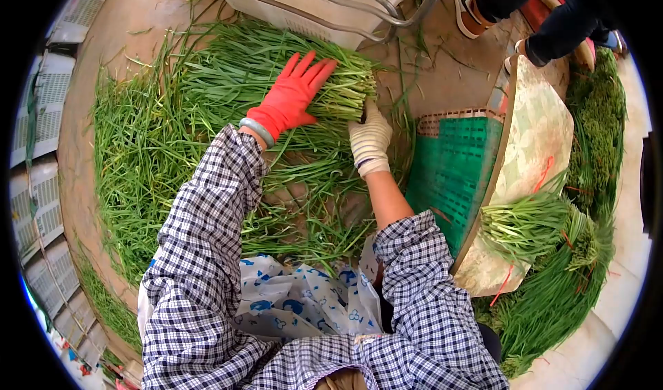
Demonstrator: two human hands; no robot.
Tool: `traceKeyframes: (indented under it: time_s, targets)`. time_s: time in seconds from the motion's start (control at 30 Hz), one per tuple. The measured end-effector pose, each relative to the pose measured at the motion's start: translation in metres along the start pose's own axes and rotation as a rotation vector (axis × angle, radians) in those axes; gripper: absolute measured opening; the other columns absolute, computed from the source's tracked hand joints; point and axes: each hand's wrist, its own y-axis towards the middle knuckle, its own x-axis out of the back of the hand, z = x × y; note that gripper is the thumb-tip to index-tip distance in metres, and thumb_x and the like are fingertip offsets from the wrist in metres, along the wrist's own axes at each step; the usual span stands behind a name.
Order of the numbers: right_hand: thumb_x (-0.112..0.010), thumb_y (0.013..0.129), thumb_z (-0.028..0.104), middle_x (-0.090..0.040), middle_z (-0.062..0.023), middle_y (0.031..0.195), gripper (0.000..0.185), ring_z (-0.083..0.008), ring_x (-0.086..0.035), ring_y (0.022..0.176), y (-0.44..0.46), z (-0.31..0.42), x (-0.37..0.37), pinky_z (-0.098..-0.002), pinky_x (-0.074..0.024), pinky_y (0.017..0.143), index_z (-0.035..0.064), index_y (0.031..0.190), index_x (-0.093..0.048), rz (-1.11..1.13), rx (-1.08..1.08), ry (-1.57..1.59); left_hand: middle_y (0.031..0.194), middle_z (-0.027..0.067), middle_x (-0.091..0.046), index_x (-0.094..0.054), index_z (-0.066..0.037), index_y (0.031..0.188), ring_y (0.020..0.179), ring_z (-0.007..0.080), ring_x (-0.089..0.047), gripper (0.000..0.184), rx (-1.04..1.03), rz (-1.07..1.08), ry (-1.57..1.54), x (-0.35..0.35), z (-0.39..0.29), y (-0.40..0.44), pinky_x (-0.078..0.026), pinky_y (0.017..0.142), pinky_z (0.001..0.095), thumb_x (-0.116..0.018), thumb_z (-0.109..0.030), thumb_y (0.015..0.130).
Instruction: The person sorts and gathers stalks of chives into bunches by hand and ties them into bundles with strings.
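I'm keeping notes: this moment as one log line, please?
left hand: spread on greens; right hand: at stalk ends; bundle: on board

Just left of the board (537, 127) sits the basket (452, 172), perhaps partly beneath it; farther left, leaves (138, 162) cover the floor (79, 155). On its near end lies a bundle (521, 223); right, further bundles (552, 307).

My red-gloved left hand (290, 96) is right on it, fingers spread across a thick bundle of chives (252, 65)! My right hand (371, 138), in a striped cream glove, is at the pale stem ends (356, 82). Loose leaves (138, 169) litter the floor (442, 72). Over to my right: green plastic crate (452, 176), a board (535, 124) beside it, one bunch (521, 221) lying there, heaped greens (552, 321) beyond, and a person's sneaker (468, 13) up ahead.
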Motion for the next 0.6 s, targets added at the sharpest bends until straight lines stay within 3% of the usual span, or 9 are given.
traceKeyframes:
  time_s: [0.03, 0.17, 0.23, 0.33, 0.4, 0.47, 0.53, 0.57, 0.6]
  targets:
    - [-0.077, 0.072, 0.020, -0.064, -0.0234, 0.111, 0.059, -0.0388, -0.058, 0.110, 0.003, -0.006, -0.008, -0.0428, -0.0465, 0.095, 0.0083, 0.126, -0.057, -0.094, 0.031, 0.051, 0.141, 0.0148, -0.044, -0.018, -0.003, 0.150, 0.135, 0.0338, -0.036, 0.121, 0.005, 0.051, 0.034, -0.001, 0.000, 0.000, -0.020, 0.117, 0.0494, -0.086, -0.032, 0.055]
    - [-0.079, 0.069, 0.020, -0.066, -0.0221, 0.109, 0.050, -0.0393, -0.062, 0.101, 0.003, -0.010, -0.008, -0.0438, -0.0472, 0.092, 0.0054, 0.115, -0.064, -0.146, 0.194, 0.127, 0.132, 0.0140, -0.050, -0.018, -0.004, 0.150, 0.129, 0.0325, -0.042, 0.120, 0.078, -0.001, -0.011, -0.013, -0.012, -0.006, -0.022, 0.116, 0.0499, -0.086, -0.030, 0.055]
    - [-0.079, 0.069, 0.019, -0.066, -0.0215, 0.107, 0.048, -0.0388, -0.062, 0.100, -0.006, -0.002, -0.006, -0.0439, -0.0472, 0.092, 0.0041, 0.113, -0.064, -0.151, 0.235, 0.171, 0.122, 0.0132, -0.055, -0.026, -0.006, 0.148, 0.120, 0.0312, -0.049, 0.115, 0.208, -0.130, -0.121, -0.016, -0.016, -0.008, -0.024, 0.115, 0.0499, -0.086, -0.027, 0.052]
    - [-0.078, 0.069, 0.015, -0.067, -0.0211, 0.105, 0.047, -0.0371, -0.063, 0.100, -0.021, 0.012, -0.002, -0.0437, -0.0471, 0.093, 0.0015, 0.112, -0.064, -0.178, 0.292, 0.212, 0.113, 0.0121, -0.059, -0.039, -0.009, 0.142, 0.113, 0.0309, -0.053, 0.102, 0.244, -0.040, -0.120, -0.011, -0.012, -0.007, -0.026, 0.114, 0.0503, -0.085, -0.023, 0.051]
    - [-0.076, 0.069, 0.009, -0.068, -0.0198, 0.103, 0.047, -0.0342, -0.064, 0.101, -0.032, 0.018, 0.007, -0.0420, -0.0463, 0.096, 0.0010, 0.114, -0.064, -0.132, 0.346, 0.482, 0.111, 0.0112, -0.060, -0.048, -0.010, 0.133, 0.111, 0.0316, -0.055, 0.090, 0.202, -0.133, -0.199, -0.011, -0.004, -0.015, -0.028, 0.114, 0.0506, -0.084, -0.020, 0.051]
    - [-0.076, 0.069, 0.007, -0.065, -0.0223, 0.113, 0.062, -0.0334, -0.062, 0.107, -0.037, 0.016, 0.011, -0.0403, -0.0447, 0.100, -0.0004, 0.127, -0.055, 0.007, 0.334, 0.758, 0.109, 0.0097, -0.060, -0.052, -0.009, 0.126, 0.106, 0.0309, -0.056, 0.079, 0.206, -0.415, -0.309, -0.007, 0.005, -0.022, -0.028, 0.114, 0.0506, -0.083, -0.019, 0.054]
    - [-0.079, 0.066, 0.010, -0.053, -0.0277, 0.128, 0.086, -0.0370, -0.056, 0.116, -0.042, 0.014, 0.019, -0.0415, -0.0425, 0.103, -0.0003, 0.141, -0.037, -0.371, 0.479, 0.519, 0.115, 0.0104, -0.059, -0.052, -0.009, 0.125, 0.111, 0.0312, -0.055, 0.071, 0.336, -0.475, -0.492, -0.012, 0.023, -0.040, -0.031, 0.112, 0.0503, -0.081, -0.017, 0.061]
    - [-0.086, 0.059, 0.021, -0.036, -0.0326, 0.141, 0.112, -0.0427, -0.044, 0.126, -0.043, 0.011, 0.022, -0.0447, -0.0384, 0.106, -0.0011, 0.148, -0.021, -0.281, 0.458, 0.425, 0.121, 0.0110, -0.058, -0.052, -0.008, 0.125, 0.115, 0.0314, -0.054, 0.063, 0.465, -0.533, -0.679, -0.016, 0.033, -0.049, -0.033, 0.110, 0.0501, -0.079, -0.016, 0.068]
    - [-0.086, 0.059, 0.021, -0.036, -0.0326, 0.141, 0.112, -0.0427, -0.044, 0.126, -0.046, 0.013, 0.020, -0.0447, -0.0384, 0.106, -0.0011, 0.148, -0.021, -0.278, 0.464, 0.433, 0.125, 0.0110, -0.057, -0.051, -0.008, 0.125, 0.118, 0.0304, -0.053, 0.055, 0.502, -0.551, -0.846, -0.009, 0.032, -0.054, -0.036, 0.109, 0.0493, -0.074, -0.015, 0.076]
